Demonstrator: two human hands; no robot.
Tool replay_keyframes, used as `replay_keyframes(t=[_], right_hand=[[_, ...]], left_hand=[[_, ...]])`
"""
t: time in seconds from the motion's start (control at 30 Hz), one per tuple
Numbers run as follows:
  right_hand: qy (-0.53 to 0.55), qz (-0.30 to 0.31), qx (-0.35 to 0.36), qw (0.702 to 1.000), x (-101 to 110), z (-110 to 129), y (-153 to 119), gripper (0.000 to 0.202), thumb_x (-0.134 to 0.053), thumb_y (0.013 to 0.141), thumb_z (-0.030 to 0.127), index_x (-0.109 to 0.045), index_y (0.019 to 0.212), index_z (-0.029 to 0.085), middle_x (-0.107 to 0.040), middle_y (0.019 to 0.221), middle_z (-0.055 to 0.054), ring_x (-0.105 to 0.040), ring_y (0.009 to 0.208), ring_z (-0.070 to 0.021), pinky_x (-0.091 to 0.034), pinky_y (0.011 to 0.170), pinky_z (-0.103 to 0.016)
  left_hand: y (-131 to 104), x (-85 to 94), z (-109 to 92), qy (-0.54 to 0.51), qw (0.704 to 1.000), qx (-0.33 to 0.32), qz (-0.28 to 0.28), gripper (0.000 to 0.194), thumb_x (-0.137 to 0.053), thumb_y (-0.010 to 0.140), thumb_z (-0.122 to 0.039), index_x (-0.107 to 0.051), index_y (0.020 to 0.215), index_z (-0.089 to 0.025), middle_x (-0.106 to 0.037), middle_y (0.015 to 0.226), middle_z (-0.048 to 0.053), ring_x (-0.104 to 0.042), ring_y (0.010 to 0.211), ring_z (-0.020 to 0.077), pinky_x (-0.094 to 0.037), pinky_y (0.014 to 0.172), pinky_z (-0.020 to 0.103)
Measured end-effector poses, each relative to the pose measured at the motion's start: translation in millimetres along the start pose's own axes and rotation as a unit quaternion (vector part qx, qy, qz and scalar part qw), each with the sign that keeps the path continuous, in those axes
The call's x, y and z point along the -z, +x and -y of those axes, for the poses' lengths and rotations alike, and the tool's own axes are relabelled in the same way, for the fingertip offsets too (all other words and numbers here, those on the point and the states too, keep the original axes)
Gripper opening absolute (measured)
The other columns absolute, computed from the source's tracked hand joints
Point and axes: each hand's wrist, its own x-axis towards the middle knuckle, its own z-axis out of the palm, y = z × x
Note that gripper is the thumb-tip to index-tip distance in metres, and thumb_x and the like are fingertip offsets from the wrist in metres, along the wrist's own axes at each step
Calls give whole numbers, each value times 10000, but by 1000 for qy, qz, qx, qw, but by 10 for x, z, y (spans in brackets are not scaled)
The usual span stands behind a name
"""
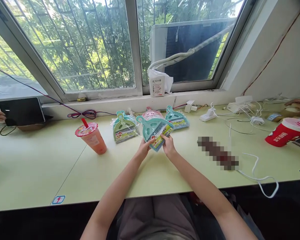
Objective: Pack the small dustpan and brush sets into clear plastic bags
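Note:
Between both hands I hold a small teal dustpan and brush set in clear wrap, tilted, above the table. My left hand grips its lower left edge, thumb on the front. My right hand is closed on its lower right side, fingers by the yellow label. Behind it lie more wrapped sets: a green and teal set to the left, a pink set partly hidden, and another teal set to the right.
A drink cup with a red straw stands left. Right are a power strip, tangled white cables, a red cup and a blurred-out object. A tablet is far left. Other people's hands show at both edges.

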Motion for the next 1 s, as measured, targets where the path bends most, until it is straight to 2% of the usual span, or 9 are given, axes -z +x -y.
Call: replay_keyframes(t=[0.1,0.27,0.43,0.53,0.63,0.77,1.0], right_hand=[[8,6,-31,999,14,30,46,203,-670,674,148,-625,869,182,-710,814,2,-662,733,-152,-541,616,-231],[14,8,-61,998,35,86,128,151,-613,801,294,-637,916,199,-720,847,-1,-675,758,-155,-551,609,-242],[-22,1,-58,998,108,72,180,185,-692,773,325,-648,888,188,-729,853,-22,-682,764,-170,-565,642,-267],[-55,5,-69,996,142,70,200,212,-721,757,334,-648,873,171,-730,845,-40,-678,735,-168,-553,607,-256],[-73,-7,-96,993,151,86,223,242,-682,791,396,-646,887,178,-728,822,-41,-672,711,-169,-539,579,-262],[-84,-24,-111,990,160,135,250,289,-597,839,468,-646,919,196,-725,831,-35,-666,706,-172,-532,598,-282],[-101,22,-125,987,194,216,239,321,-596,828,506,-651,954,215,-728,892,-46,-670,750,-190,-537,621,-309]], left_hand=[[-7,4,15,20,1000,9,7,611,-839,585,-304,-573,1122,-186,-697,1081,88,-661,987,279,-524,878,433],[-4,28,-6,35,999,10,7,649,-837,579,-287,-540,1148,-192,-683,1121,89,-657,983,268,-542,825,401],[-6,71,-3,74,995,21,60,656,-821,606,-311,-529,1183,-201,-654,1189,111,-625,1060,307,-529,835,431],[-3,81,-2,95,993,18,63,682,-820,597,-330,-526,1199,-199,-651,1192,122,-610,1082,333,-529,817,442],[-3,76,-23,94,994,8,52,703,-812,596,-338,-521,1221,-201,-634,1224,124,-589,1112,346,-528,808,439],[-20,67,-61,104,991,5,83,687,-794,625,-341,-521,1242,-211,-616,1255,126,-567,1139,352,-519,812,433],[-38,87,-98,118,987,11,105,720,-788,635,-348,-509,1288,-229,-611,1266,118,-563,1140,347,-495,844,436]])
